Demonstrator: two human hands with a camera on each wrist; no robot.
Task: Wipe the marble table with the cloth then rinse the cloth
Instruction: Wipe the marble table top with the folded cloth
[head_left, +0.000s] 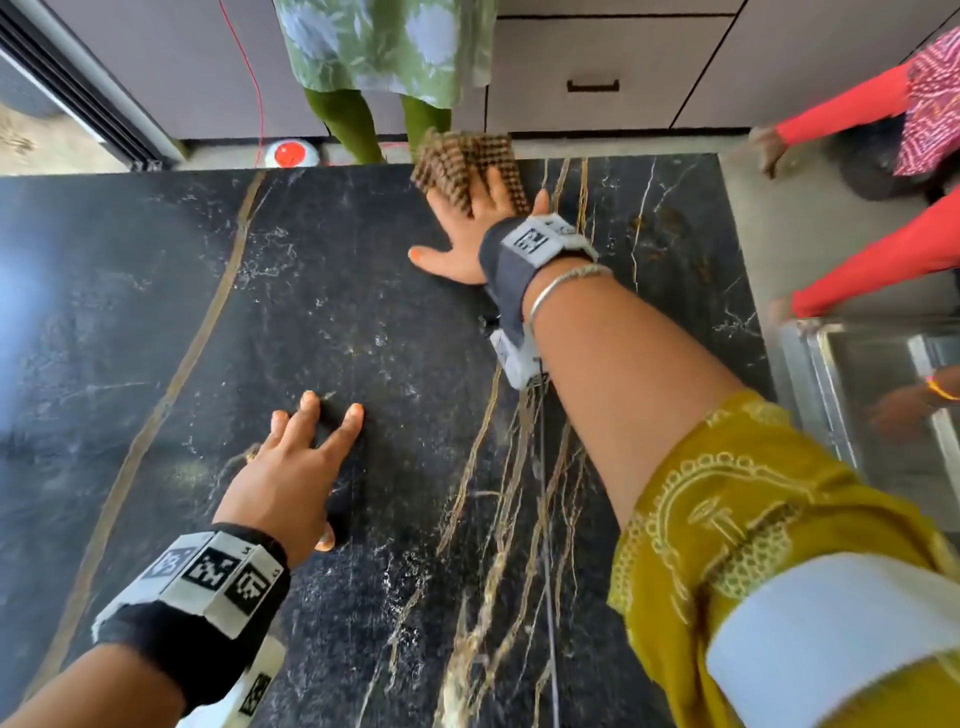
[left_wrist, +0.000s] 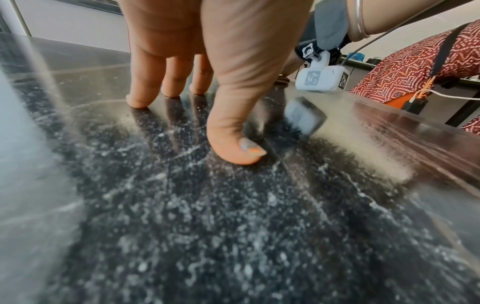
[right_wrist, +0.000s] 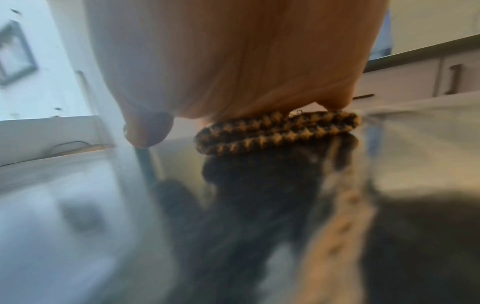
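Observation:
The black marble table (head_left: 156, 312) with gold and white veins fills the head view. My right hand (head_left: 452, 218) reaches to its far edge, thumb spread to the left, and presses flat on a brown checked cloth (head_left: 462, 161). The cloth bunches over my fingers. The blurred right wrist view shows the folded cloth (right_wrist: 278, 131) squeezed between my right hand (right_wrist: 233, 61) and the glossy table (right_wrist: 103, 205). My left hand (head_left: 311, 441) rests nearer to me, holding nothing. In the left wrist view, its straight fingertips (left_wrist: 137, 102) and thumb touch the table (left_wrist: 233, 226).
A person in a green dress (head_left: 384, 52) stands just past the far edge, near a red and white round object (head_left: 290, 154) on the floor. Red-sleeved arms (head_left: 857, 104) reach in at right, above a steel basin (head_left: 857, 374). Grey drawers (head_left: 592, 83) line the back.

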